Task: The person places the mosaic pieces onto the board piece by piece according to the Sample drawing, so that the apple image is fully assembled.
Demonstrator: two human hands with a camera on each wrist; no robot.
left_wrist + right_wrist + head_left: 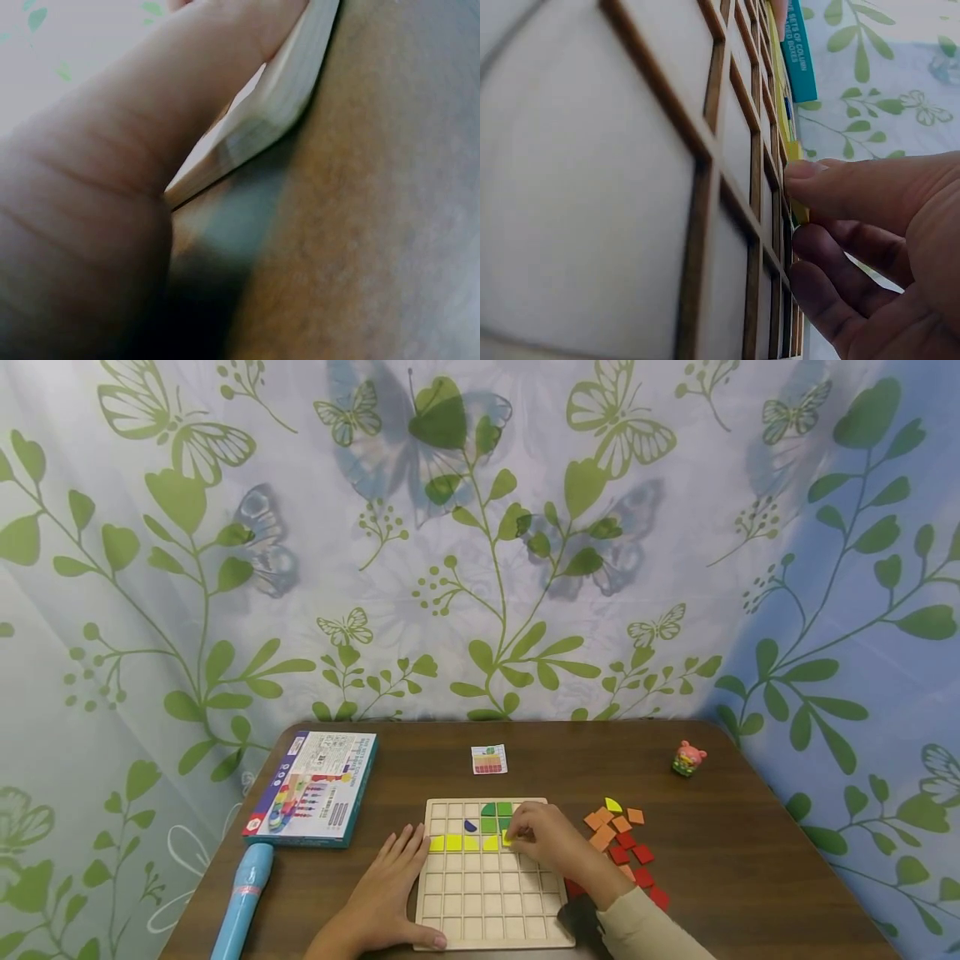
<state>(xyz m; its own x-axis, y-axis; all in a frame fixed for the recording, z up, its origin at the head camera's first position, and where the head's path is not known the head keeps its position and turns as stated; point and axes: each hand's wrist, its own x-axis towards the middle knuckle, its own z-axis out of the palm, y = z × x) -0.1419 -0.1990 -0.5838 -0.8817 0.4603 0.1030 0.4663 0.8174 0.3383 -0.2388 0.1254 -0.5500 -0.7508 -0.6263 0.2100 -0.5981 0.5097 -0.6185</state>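
A pale wooden grid board (480,906) lies on the table. Across one row runs a line of yellow pieces (453,842); above it sit green pieces (504,808) and one dark blue piece (470,826). My right hand (551,842) pinches a yellow tile (794,153) between thumb and fingers, at the right end of the yellow row. Part of the green group is hidden behind that hand. My left hand (386,889) rests along the board's left side with fingers extended, its thumb on the lower left corner. In the left wrist view, the thumb (187,82) touches the board's edge.
Loose orange tiles (602,837) and red tiles (642,853) lie right of the board, with a yellow quarter-round piece (613,805). A small picture card (489,759) lies behind it. A box (318,785) and blue microphone (243,893) are left; a pink toy figure (687,758) stands right.
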